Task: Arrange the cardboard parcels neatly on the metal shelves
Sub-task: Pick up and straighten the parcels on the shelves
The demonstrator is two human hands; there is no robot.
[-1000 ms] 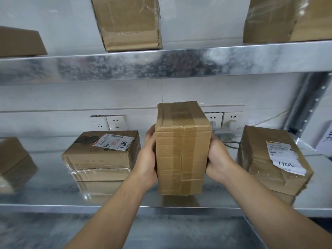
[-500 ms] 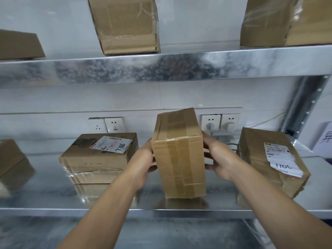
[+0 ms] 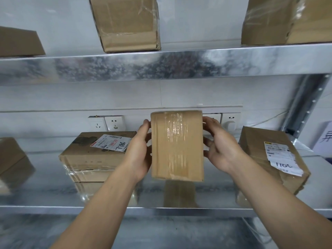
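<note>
Head camera looks at two metal shelves with seven cardboard parcels in all. Both hands grasp one taped parcel (image 3: 177,146), held upright between them over the middle of the lower shelf (image 3: 45,200), near its front edge. The left hand (image 3: 138,153) wraps the parcel's left side. The right hand (image 3: 221,150) holds its right side, fingertips at the top corner. This parcel is blurred, and whether its base touches the shelf cannot be told.

Three more parcels sit on the lower shelf:
- a labelled parcel (image 3: 86,159) just left of the left hand
- a second labelled parcel (image 3: 255,151) toward the right edge
- a left-edge parcel (image 3: 12,162), partly cut off

Three stand on the upper shelf (image 3: 161,65), each cut off by the frame:
- an upper left parcel (image 3: 18,42)
- an upper middle parcel (image 3: 125,24)
- an upper right parcel (image 3: 265,20)

Four wall sockets (image 3: 106,123) show behind, one partly hidden by the taped parcel.
</note>
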